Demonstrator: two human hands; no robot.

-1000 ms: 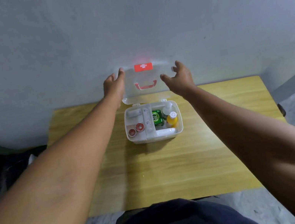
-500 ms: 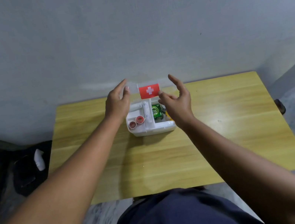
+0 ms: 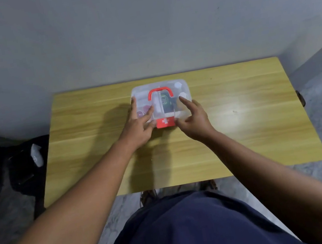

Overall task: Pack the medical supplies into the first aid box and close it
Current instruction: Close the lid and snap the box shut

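The clear plastic first aid box (image 3: 179, 82) sits at the back middle of the wooden table (image 3: 242, 129), its lid down flat. A red handle (image 3: 159, 91) lies on the lid and a red latch with a white cross (image 3: 165, 122) hangs at the front edge. Through the lid I make out red-capped items, a green packet and white items. My left hand (image 3: 138, 125) rests on the lid's left front, fingers spread. My right hand (image 3: 194, 118) presses the right front corner, thumb beside the latch. Neither hand holds anything.
The table stands against a grey wall. A dark bag with a white object (image 3: 36, 155) lies on the floor to the left. A grey patterned floor shows to the right. My dark-clothed lap (image 3: 186, 230) is at the table's near edge.
The lid stood upright against the wall, then swung forward under both hands and now lies flat on the box. Both hands came toward me with it.
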